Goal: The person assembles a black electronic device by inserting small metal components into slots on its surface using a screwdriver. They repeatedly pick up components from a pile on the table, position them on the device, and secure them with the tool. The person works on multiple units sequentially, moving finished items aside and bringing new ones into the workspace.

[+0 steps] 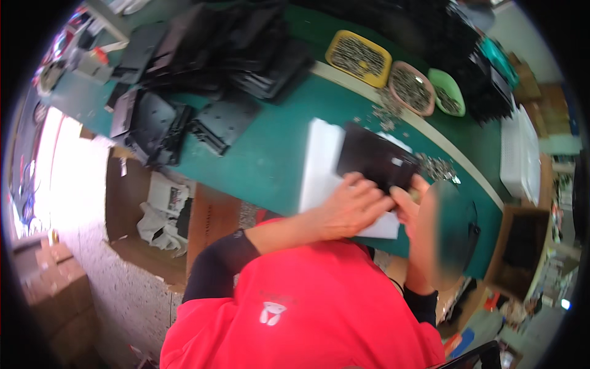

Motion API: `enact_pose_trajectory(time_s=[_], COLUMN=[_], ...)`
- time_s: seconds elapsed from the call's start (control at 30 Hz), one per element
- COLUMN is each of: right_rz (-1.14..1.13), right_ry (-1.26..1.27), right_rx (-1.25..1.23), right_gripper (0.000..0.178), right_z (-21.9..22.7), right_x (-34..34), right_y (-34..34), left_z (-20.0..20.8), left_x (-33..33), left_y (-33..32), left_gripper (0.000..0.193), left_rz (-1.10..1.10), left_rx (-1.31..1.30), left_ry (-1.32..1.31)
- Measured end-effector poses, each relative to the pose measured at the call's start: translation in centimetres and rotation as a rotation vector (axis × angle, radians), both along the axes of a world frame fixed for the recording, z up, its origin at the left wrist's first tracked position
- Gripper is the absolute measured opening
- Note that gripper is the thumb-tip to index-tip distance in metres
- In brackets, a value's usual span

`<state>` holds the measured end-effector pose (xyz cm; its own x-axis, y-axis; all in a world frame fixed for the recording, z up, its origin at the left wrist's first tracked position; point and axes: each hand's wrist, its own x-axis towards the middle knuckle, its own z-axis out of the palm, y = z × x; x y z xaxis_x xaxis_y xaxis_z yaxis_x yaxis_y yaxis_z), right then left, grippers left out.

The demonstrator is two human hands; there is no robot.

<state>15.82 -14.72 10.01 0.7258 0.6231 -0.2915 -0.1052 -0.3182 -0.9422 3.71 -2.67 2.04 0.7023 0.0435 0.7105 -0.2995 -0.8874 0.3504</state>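
we see the dark panel (372, 152) over white sheets (316, 157) near the desk's (258, 172) front edge, long axis roughly along it, just beyond the left hand (351, 208), its hold unclear, and the right hand (413, 200), pinching the panel's near right corner

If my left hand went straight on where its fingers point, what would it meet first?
Probably the dark panel, whose near edge your left hand seems to touch. Your right hand is close by, to its right, though blur leaves exact contact and depth unclear.
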Motion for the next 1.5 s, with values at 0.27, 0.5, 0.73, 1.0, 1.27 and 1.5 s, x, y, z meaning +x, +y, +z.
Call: enact_pose_trajectory(time_s=[0.27, 0.5, 0.73, 1.0, 1.27, 1.5], right_rz=[-0.141, -0.157, -0.030, 0.085, 0.069, -0.230], right_ry=[-1.107, -1.432, -1.517, -1.350, -1.287, -0.856], right_rx=[-0.248, -0.655, -0.790, -1.045, -0.918, -0.602], right_gripper=[0.023, 0.020, 0.018, 0.019, 0.022, 0.025], right_z=[0.9, -3.5, -6.7, -6.6, -7.1, -4.0], right_x=[15.2, 23.6, 25.2, 25.7, 27.1, 25.4], right_y=[-7.9, -8.3, -9.2, -8.0, -9.4, -9.5], left_z=[1.5, -3.7, -2.4, 0.1, 1.5, 3.0], left_x=[-5.9, -14.7, -12.4, -11.8, -10.9, -11.7], left_y=[10.5, 17.4, 15.8, 11.6, 8.1, 5.7], left_gripper=[0.034, 0.047, 0.021, 0.017, 0.018, 0.019], left_rz=[0.592, 0.864, 0.734, 0.699, 0.733, 0.640], left_rx=[-0.021, 0.052, 0.057, 0.007, -0.116, -0.176], left_ry=[0.074, 0.596, 0.493, 0.506, 0.420, 0.331])
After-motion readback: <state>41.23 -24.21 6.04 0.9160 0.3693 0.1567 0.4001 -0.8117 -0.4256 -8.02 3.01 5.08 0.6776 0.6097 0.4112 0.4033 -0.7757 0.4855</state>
